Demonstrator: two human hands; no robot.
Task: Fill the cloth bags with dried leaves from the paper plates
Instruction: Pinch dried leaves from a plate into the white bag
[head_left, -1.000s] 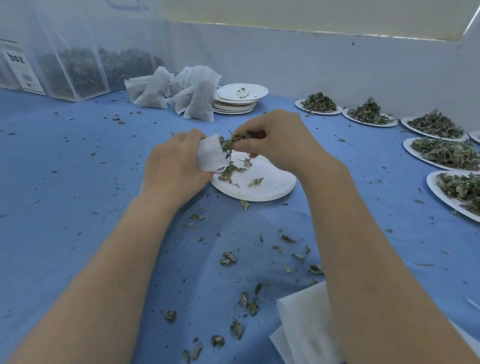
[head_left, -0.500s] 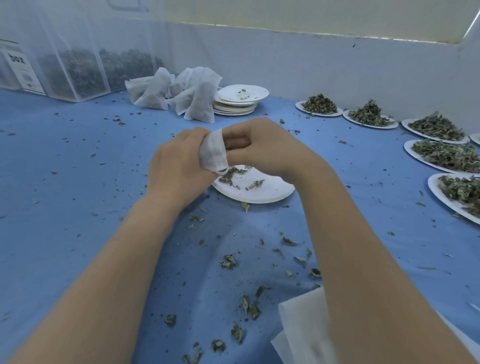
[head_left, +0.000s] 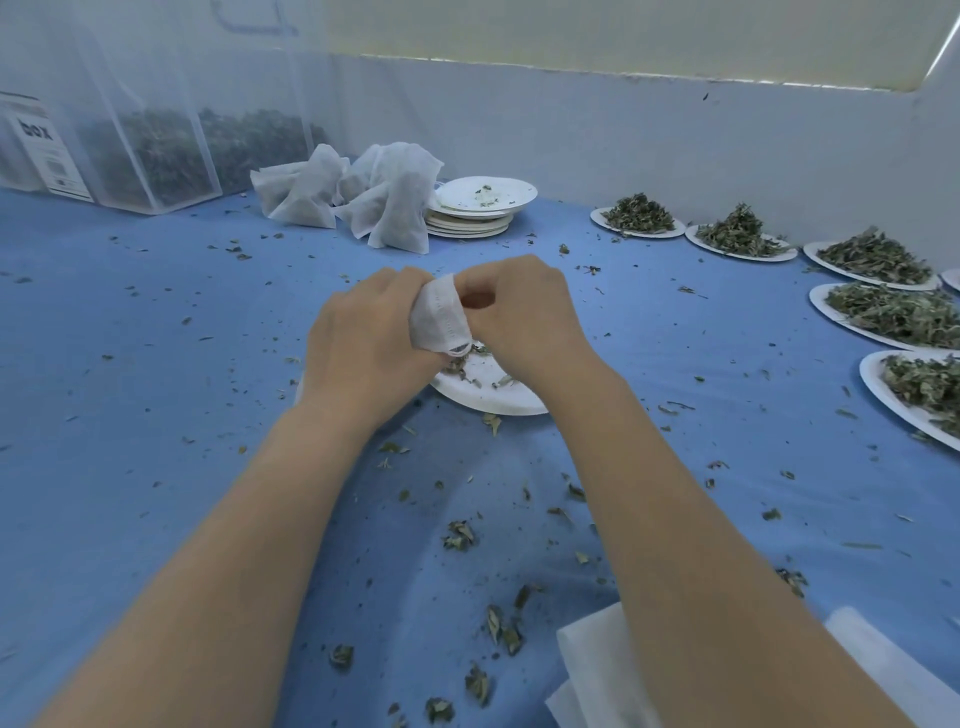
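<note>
Left hand (head_left: 369, 338) grips the white cloth bag (head_left: 439, 319) bunched at its mouth, held just above the nearly emptied paper plate (head_left: 493, 397) mid-surface; right hand (head_left: 519, 312) is curled with fingers tucked at the bag's opening, probably pushing leaves in, though what it pinches is hidden. Bag looks soft, thin and floppy, very light, so hold it by the rim to keep the mouth wide. Dried leaves (head_left: 460, 364) seem brittle and crumbly; full plates (head_left: 878, 260) wait far right.
</note>
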